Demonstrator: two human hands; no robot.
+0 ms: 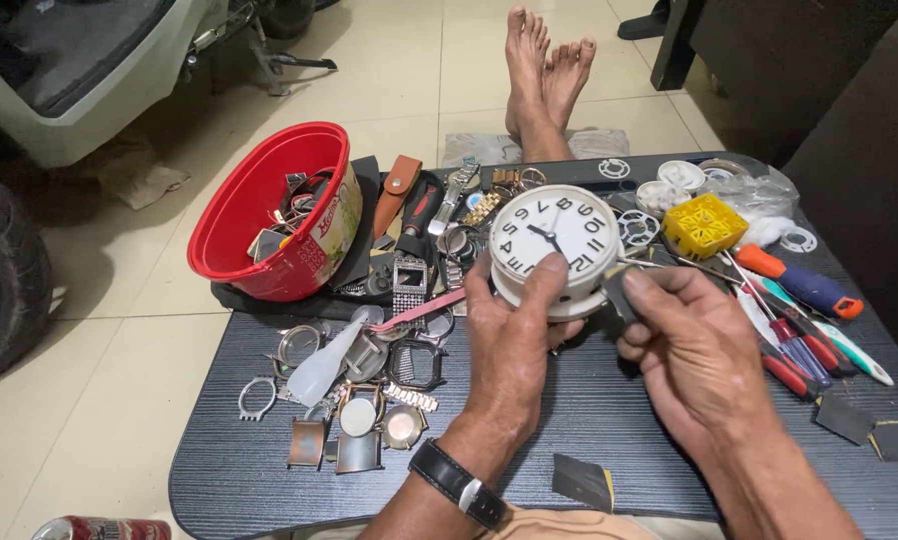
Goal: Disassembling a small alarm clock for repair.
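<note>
My left hand point(514, 340) grips a round white clock point(556, 245) by its lower rim, thumb on the glass, face turned toward me. My right hand point(691, 345) pinches a small dark grey piece point(619, 292) against the clock's right edge. A black wristwatch point(459, 483) sits on my left wrist. Both hands hover over a dark grey low table point(249, 470).
A red tub point(259, 215) of watch parts stands at the table's left. Watch cases, straps and a white squeeze bottle point(321, 368) lie in front of it. A yellow crate point(704, 224), screwdrivers point(799, 282) and pens lie right. My bare feet point(544, 70) rest beyond the table.
</note>
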